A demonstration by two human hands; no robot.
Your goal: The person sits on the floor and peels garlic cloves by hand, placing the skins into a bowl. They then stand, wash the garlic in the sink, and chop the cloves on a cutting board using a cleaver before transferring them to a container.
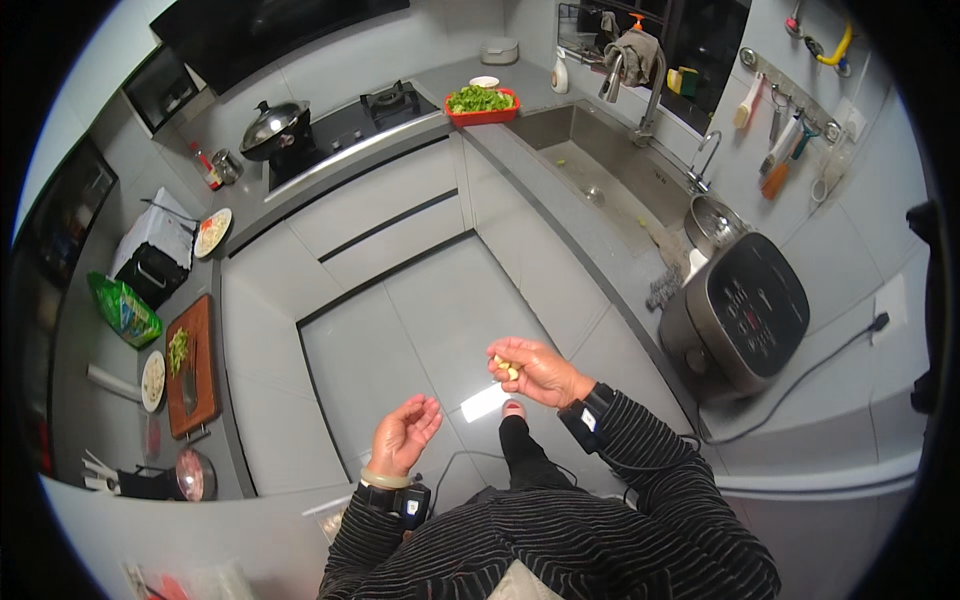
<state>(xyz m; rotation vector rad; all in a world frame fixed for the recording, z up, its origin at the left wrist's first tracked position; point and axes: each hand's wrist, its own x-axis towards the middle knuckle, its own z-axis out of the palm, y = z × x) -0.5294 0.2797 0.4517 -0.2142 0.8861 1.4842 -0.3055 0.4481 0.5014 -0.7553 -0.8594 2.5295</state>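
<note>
Small pale-yellow pieces that look like garlic cloves (508, 369) lie in the curled fingers of my right hand (541, 373), held over the tiled floor. Lower and to the left, my left hand (406, 436) is half curled with its palm up, and nothing shows in it. The two hands are apart. On the left counter, a wooden cutting board (203, 330) carries chopped green vegetable (178, 351) and a cleaver (189, 381). Beside it stands a white plate of pale food (153, 381).
A red basket of leafy greens (481, 116) stands between the gas stove (337, 135) and the sink (577, 165). A lidded wok (276, 129) sits on the stove. A rice cooker (735, 315) with a trailing cord is at right; a metal bowl of meat (196, 474) is at lower left.
</note>
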